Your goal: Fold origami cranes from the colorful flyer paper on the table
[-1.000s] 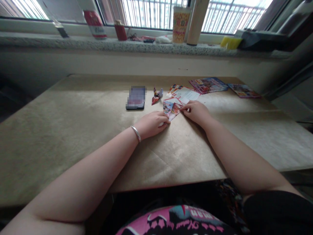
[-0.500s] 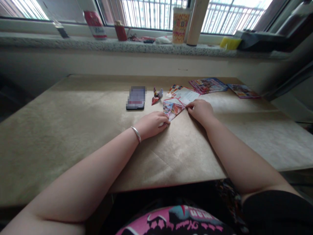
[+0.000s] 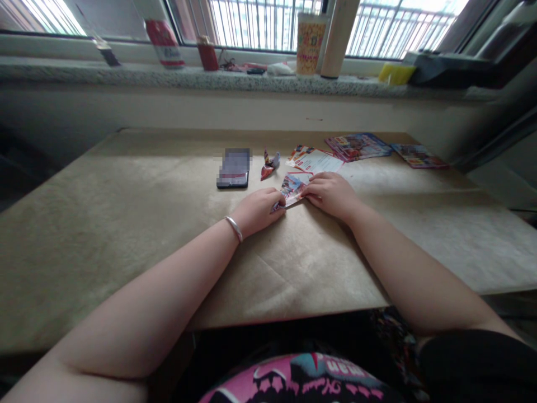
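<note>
A colourful printed sheet of folded paper point(image 3: 293, 186) lies on the table between my hands. My left hand point(image 3: 260, 210), a silver bangle at its wrist, is closed on the paper's near left corner. On the right side my right hand point(image 3: 331, 193) grips the paper's edge between thumb and fingers, covering part of it. Just beyond sits a small folded paper figure point(image 3: 269, 164), red and multicoloured, with points sticking up. Left of that figure lies a phone point(image 3: 234, 168) with its screen blurred out.
Several printed sheets point(image 3: 321, 161) lie behind my right hand, with glossy leaflets point(image 3: 359, 146) and another leaflet point(image 3: 418, 156) further right. On the stone windowsill point(image 3: 243, 80) stand a red can point(image 3: 164, 43), a patterned cup point(image 3: 311, 45) and a yellow object point(image 3: 396, 73).
My right hand has moved left and slightly nearer along the paper, covering more of it. My left hand has shifted slightly left and curled over its corner.
</note>
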The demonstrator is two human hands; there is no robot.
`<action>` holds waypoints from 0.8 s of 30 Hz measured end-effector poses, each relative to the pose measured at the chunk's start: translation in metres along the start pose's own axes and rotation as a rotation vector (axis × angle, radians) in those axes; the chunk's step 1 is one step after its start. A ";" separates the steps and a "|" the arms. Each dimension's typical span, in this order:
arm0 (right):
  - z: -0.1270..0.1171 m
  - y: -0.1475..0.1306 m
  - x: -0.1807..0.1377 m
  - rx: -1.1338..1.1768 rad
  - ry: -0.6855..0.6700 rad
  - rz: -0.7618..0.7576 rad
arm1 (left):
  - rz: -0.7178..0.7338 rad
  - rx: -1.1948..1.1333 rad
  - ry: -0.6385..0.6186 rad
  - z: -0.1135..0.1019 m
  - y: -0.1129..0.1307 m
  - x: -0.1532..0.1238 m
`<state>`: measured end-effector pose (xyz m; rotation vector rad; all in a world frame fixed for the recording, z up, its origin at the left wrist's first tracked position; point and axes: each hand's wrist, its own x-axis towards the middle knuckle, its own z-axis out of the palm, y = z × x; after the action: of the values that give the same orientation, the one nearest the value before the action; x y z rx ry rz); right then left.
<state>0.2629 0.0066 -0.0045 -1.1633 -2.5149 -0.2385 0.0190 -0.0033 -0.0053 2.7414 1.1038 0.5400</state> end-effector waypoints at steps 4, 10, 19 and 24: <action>-0.008 -0.020 0.001 -0.043 0.014 -0.006 | 0.002 0.024 0.053 0.001 -0.002 0.000; -0.009 -0.050 0.005 0.000 0.038 0.011 | 0.078 0.030 0.158 0.004 -0.004 0.002; -0.007 -0.052 0.006 0.103 0.037 0.045 | 0.150 0.033 0.209 0.006 -0.006 0.006; -0.012 -0.044 0.002 0.157 0.057 0.067 | 0.125 0.070 0.206 0.004 -0.007 0.005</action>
<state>0.2310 -0.0244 0.0076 -1.1584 -2.3925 -0.0544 0.0194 0.0054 -0.0098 2.8818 1.0136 0.8328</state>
